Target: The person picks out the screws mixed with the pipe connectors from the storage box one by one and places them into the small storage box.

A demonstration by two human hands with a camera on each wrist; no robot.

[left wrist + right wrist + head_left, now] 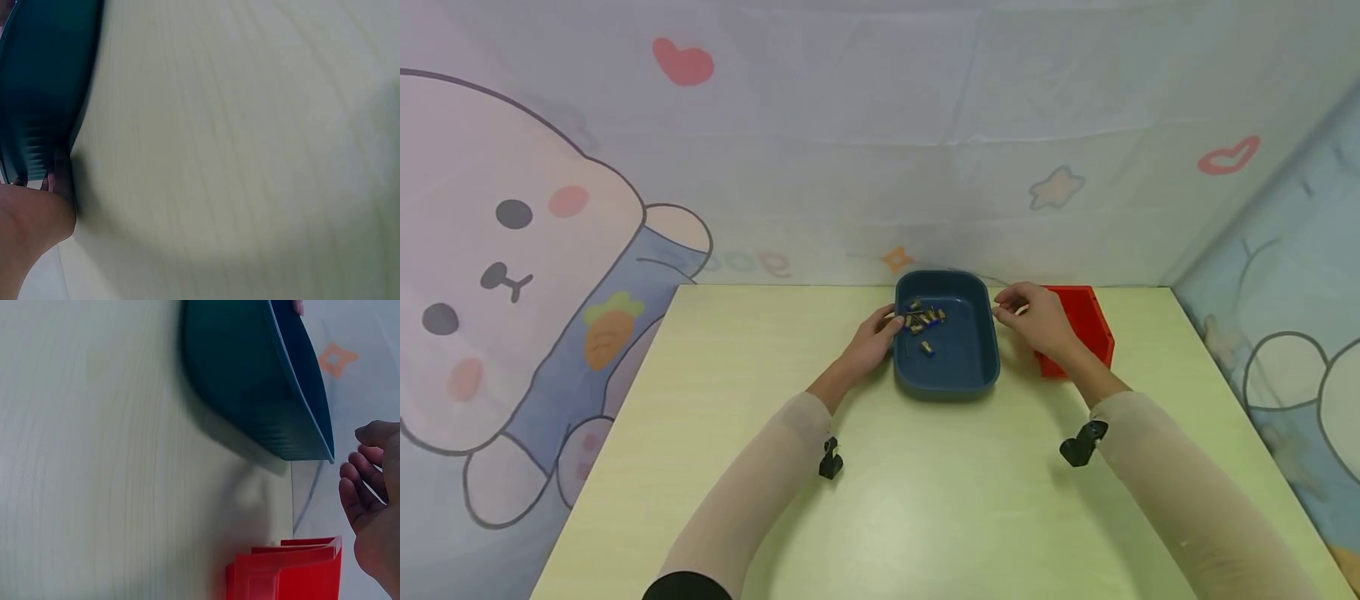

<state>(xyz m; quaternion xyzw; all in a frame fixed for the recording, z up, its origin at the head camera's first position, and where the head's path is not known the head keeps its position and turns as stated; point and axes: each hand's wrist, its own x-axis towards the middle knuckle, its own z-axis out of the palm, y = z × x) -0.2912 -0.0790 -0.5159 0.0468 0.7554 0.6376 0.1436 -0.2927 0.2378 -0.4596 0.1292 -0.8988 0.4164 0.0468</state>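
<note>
My right hand [382,519] hovers near the teal tray [244,375], fingers loosely bent; a red bin [306,578] stands near that tray on the counter [112,456].

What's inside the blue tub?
The blue tub holds small gold-and-blue pieces, mostly heaped near the left hand. Anything underneath them is covered, so I can't tell.

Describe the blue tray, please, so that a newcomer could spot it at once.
Near the pale table's far edge, look between the left hand and right hand. There sits a round-cornered dark blue tray. Its blue colour and the small brass-coloured pieces inside set it apart from the red container to its right.
</note>
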